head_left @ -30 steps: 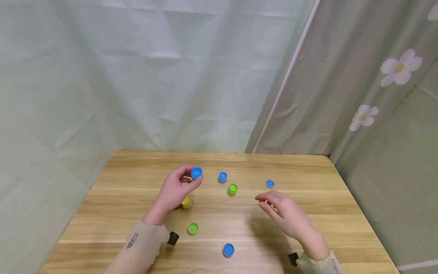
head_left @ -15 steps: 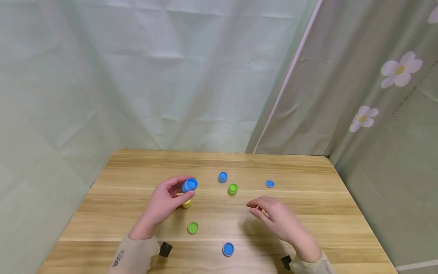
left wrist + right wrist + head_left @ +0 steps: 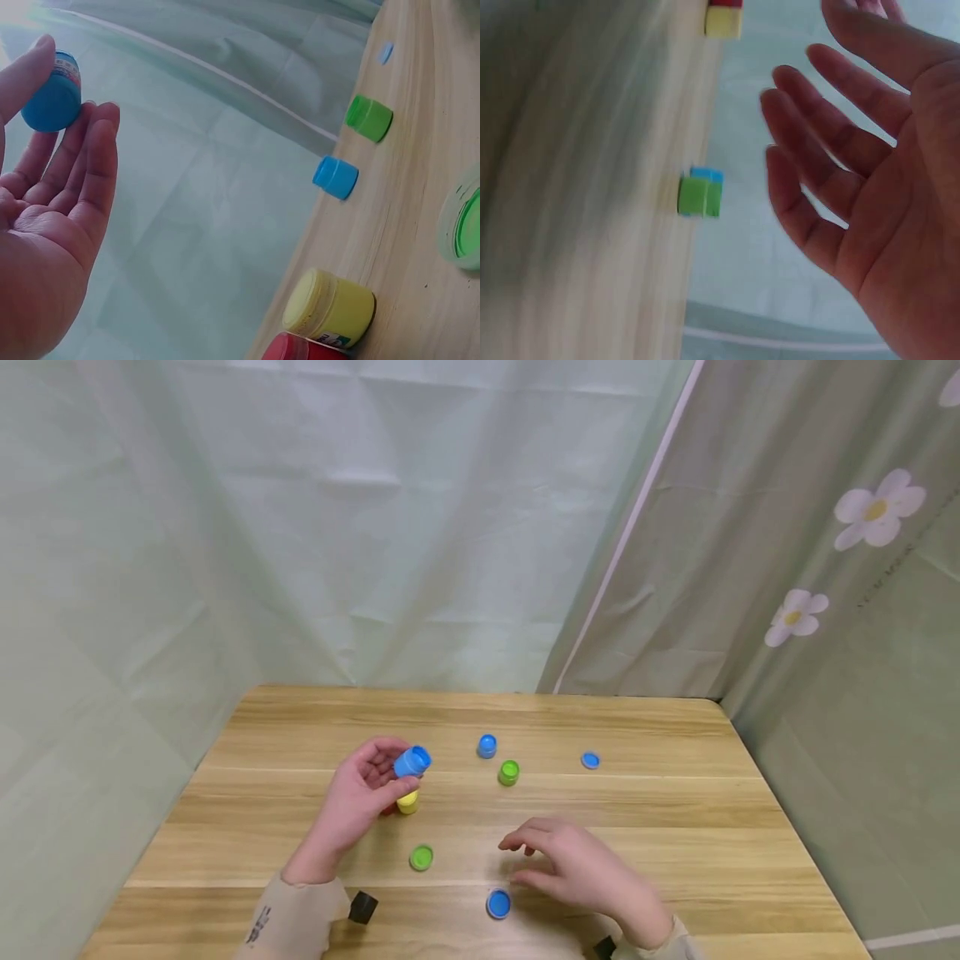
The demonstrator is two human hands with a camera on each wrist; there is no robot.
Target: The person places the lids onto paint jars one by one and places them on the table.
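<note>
My left hand (image 3: 348, 806) holds a small blue paint jar (image 3: 412, 762) up over the table, tilted, its uncovered top facing right. In the left wrist view the thumb and fingertips grip the sides of this blue jar (image 3: 54, 101). My right hand (image 3: 573, 868) is over the front of the table, palm turned left, fingers loosely bent and holding nothing. Just below its thumb in the head view lies a blue lid (image 3: 498, 904). The right wrist view shows the fingers of the right hand (image 3: 877, 165) spread apart.
A yellow jar (image 3: 407, 803) and a red jar (image 3: 300, 349) stand beneath the left hand. Farther back are an uncapped green jar (image 3: 508, 772) and another blue jar (image 3: 487, 746). A green lid (image 3: 422, 857) and a second blue lid (image 3: 591, 761) lie on the wooden table (image 3: 675, 827).
My left hand has drawn back and left with the blue jar, which is now tilted more. My right hand has moved left and toward the front, close to the front blue lid.
</note>
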